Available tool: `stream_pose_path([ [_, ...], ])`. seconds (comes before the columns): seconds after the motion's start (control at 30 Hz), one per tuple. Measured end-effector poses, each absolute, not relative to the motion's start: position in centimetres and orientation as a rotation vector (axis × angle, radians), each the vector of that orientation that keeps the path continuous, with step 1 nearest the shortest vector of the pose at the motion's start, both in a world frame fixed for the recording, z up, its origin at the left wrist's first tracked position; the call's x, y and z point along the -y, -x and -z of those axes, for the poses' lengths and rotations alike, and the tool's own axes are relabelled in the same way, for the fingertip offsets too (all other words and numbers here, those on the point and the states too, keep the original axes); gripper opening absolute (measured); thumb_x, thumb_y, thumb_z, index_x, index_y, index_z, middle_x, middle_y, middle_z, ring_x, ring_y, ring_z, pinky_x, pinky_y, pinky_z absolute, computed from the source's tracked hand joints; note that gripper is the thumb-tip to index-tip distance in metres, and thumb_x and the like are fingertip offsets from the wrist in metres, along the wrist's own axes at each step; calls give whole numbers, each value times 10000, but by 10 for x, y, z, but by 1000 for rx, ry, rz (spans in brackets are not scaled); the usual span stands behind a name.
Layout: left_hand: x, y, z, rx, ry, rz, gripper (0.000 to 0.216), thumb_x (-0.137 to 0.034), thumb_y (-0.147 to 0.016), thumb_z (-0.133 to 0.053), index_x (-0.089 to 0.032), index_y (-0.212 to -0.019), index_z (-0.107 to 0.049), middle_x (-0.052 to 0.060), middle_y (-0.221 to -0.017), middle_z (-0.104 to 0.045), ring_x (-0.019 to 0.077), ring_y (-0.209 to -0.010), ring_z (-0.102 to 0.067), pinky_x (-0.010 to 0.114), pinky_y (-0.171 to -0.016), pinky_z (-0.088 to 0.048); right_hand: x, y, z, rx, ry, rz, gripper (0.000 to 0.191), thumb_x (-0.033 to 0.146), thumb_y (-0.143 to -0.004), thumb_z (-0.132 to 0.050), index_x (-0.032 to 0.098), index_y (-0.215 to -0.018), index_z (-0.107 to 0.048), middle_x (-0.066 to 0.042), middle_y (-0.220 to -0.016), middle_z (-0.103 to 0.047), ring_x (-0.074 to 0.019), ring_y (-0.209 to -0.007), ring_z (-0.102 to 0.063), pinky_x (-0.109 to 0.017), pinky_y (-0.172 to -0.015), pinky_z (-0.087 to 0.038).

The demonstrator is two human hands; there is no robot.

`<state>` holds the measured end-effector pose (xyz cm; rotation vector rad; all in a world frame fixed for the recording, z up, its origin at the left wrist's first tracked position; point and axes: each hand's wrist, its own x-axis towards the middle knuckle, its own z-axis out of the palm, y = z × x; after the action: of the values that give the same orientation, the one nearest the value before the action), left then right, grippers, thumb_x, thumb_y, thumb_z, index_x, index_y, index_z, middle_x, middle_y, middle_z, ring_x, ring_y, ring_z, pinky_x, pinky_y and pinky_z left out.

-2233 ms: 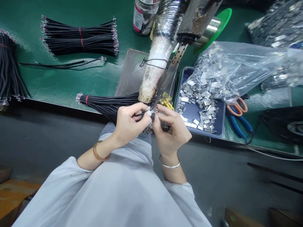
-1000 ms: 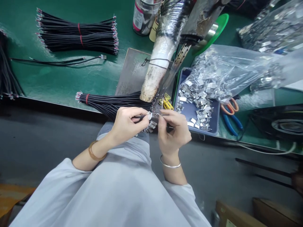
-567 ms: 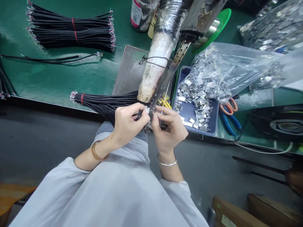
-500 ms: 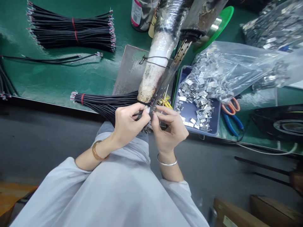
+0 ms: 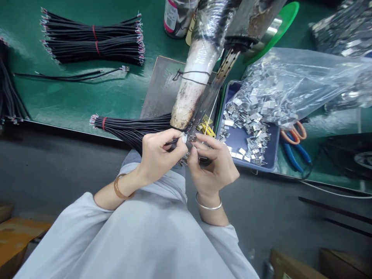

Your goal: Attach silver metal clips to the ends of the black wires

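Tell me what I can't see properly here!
In the head view:
Small piece at the left hand: tiny, partly covered by fingers.
Near cable bundle: partly behind the left hand.
Jar: top cut off by upper edge.
Label: print too small.
Black device: cut off by right edge.

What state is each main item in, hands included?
Left hand: pinching a black cable
Right hand: fingers curled, its grip unclear
Upper bundled cables: tied with red bands
Lower bundled cables: banded near one end
Loose cables: lying flat, one ending in a metal plug
Blue tray: holding metal connectors
Clear bag: part-filled with connectors, overlapping the tray
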<state>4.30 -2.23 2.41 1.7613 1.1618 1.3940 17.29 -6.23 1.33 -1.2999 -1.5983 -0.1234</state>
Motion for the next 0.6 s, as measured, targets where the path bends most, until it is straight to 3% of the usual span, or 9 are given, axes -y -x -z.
stream_pose_path([
  [0.43, 23, -42, -25, -1228, -1809, -1334, 175, -125, -834, -580, -159, -680, -656, -56, -560, -584, 44, -470, -421, 151, -437, -320, 62, -176, -17, 1595, 1297, -6, 173, 100, -911, -707, 255, -915, -630, -17, -987, -818, -204, -938, -810, -325, -783, -670],
  [0.6, 22, -41, -26, -1196, -1791, -1348, 167, -123, -830, -587, -160, -680, -651, -65, -532, -541, 46, -464, -402, 155, -432, -310, 62, -177, -19, 1646, 1275, 50, 181, 110, -908, -707, 254, -873, -604, -42, -1062, -818, -190, -870, -813, -307, -735, -681],
])
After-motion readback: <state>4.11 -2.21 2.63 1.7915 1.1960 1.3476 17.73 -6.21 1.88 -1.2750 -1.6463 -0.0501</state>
